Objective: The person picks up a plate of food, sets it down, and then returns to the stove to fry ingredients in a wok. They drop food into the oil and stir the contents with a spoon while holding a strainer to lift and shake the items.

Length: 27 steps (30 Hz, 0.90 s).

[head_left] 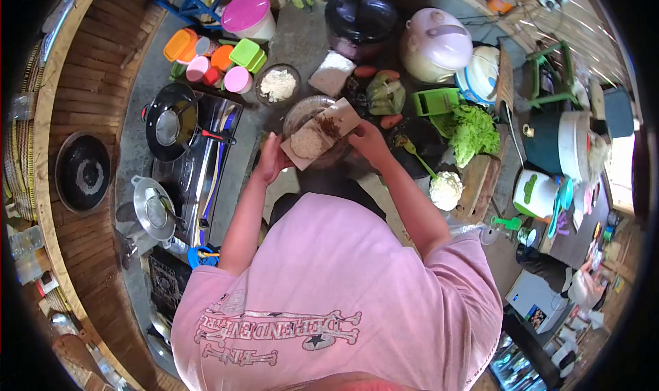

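Note:
A flat brown sheet (348, 116), paper or thin board, is held tilted between my two hands. On it lie a pale beige crumbly heap (307, 144) and a patch of dark brown crumbs (331, 125). My left hand (272, 159) grips the lower left end; my right hand (368, 144) has the right edge, its fingertips partly hidden. Below the sheet is a round see-through bowl (296, 113), mostly covered. Beyond it are a bowl of white flour-like stuff (278, 84) and a white wrapped block (332, 73).
At right are a green plastic grater-like tool (436, 102), lettuce (476, 135), a cauliflower (446, 190) and a dark pan holding a green spoon (416, 159). A stove (206, 161) with a wok (180, 120) stands left. Lidded tubs (238, 80) and a rice cooker (437, 44) stand behind.

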Tool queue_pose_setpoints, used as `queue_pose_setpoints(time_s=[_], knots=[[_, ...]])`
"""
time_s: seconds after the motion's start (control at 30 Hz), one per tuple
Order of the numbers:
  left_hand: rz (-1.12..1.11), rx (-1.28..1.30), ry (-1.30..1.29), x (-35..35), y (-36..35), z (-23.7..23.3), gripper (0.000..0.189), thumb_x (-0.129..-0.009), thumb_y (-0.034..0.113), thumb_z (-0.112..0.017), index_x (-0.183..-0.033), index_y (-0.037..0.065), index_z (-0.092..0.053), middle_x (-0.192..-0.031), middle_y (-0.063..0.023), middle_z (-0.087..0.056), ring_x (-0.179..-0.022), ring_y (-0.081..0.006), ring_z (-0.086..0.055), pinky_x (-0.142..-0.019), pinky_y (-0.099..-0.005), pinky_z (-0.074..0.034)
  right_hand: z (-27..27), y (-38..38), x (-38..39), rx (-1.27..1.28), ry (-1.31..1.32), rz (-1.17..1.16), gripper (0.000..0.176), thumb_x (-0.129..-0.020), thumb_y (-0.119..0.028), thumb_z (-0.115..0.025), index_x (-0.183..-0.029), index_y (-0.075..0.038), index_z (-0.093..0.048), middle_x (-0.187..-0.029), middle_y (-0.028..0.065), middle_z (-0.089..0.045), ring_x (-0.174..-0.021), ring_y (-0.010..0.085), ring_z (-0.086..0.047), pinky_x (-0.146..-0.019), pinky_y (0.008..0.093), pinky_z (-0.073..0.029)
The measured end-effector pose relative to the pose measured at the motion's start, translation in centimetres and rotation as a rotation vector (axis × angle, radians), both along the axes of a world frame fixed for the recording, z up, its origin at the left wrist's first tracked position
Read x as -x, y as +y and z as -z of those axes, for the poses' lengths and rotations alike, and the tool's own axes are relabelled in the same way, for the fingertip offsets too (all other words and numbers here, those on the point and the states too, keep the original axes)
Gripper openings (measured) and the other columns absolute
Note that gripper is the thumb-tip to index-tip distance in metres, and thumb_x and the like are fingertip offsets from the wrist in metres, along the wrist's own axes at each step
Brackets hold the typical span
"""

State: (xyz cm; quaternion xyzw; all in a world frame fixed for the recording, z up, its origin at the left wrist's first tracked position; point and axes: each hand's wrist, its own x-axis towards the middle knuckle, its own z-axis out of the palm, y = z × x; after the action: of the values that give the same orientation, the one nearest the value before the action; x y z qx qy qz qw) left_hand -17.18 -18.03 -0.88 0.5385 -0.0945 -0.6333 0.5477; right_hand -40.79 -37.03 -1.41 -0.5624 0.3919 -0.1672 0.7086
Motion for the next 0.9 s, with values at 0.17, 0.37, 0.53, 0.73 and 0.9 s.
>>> queue_pose_setpoints(time_s=[0.17,0.37,0.53,0.73,0.9], knots=[[0.230,0.105,-0.030,3.3,0.3,-4.2,0.068,-0.105,0.055,-0.025,-0.151,0.005,-0.033,-0.141,-0.0150,-0.053,-0.125,-0.0265,-0.058,-0.104,-0.0443,-0.047,-7.6,3.8,5.8,-0.008,-0.006,0.029,0.034,-0.084,-0.005,-0.055,-0.117,0.004,-0.057,-0.092,0.0072,-0.063,-0.062,0.0117,-0.057,-0.053,0.0255,-0.049],[0.365,0.091,-0.012,7.6,2.7,-5.9,0.056,-0.105,0.046,-0.036,-0.138,0.003,-0.050,-0.132,-0.0132,-0.062,-0.119,-0.0253,-0.062,-0.104,-0.0415,-0.046,-7.8,12.9,13.2,-0.033,-0.136,0.308,0.026,-0.091,-0.007,-0.051,-0.116,0.000,-0.053,-0.100,0.0050,-0.056,-0.074,0.0122,-0.058,-0.057,0.0289,-0.055],[0.540,0.143,0.047,11.9,6.1,-7.4,0.056,-0.105,0.043,-0.037,-0.137,-0.001,-0.050,-0.132,-0.0152,-0.061,-0.120,-0.0259,-0.061,-0.106,-0.0423,-0.045,-8.2,23.0,19.2,-0.227,-0.366,0.496,0.019,-0.100,-0.005,-0.045,-0.118,-0.009,-0.047,-0.104,0.0036,-0.055,-0.087,0.0127,-0.061,-0.067,0.0337,-0.059],[0.660,0.024,0.150,18.0,10.2,-6.9,0.054,-0.102,0.043,-0.045,-0.133,0.000,-0.054,-0.129,-0.0144,-0.063,-0.118,-0.0245,-0.061,-0.105,-0.0396,-0.044,-9.6,34.1,25.1,-0.275,-0.562,0.651,0.023,-0.097,-0.003,-0.045,-0.119,-0.009,-0.044,-0.114,0.0098,-0.059,-0.088,0.0165,-0.066,-0.070,0.0355,-0.061],[0.800,-0.001,0.104,24.2,12.2,-7.2,0.054,-0.102,0.045,-0.042,-0.131,0.002,-0.056,-0.123,-0.0118,-0.066,-0.111,-0.0227,-0.066,-0.099,-0.0407,-0.051,-9.3,40.7,30.0,-0.227,-0.588,0.795,0.024,-0.097,-0.002,-0.048,-0.119,-0.008,-0.042,-0.115,0.0104,-0.058,-0.089,0.0174,-0.066,-0.070,0.0345,-0.062]])
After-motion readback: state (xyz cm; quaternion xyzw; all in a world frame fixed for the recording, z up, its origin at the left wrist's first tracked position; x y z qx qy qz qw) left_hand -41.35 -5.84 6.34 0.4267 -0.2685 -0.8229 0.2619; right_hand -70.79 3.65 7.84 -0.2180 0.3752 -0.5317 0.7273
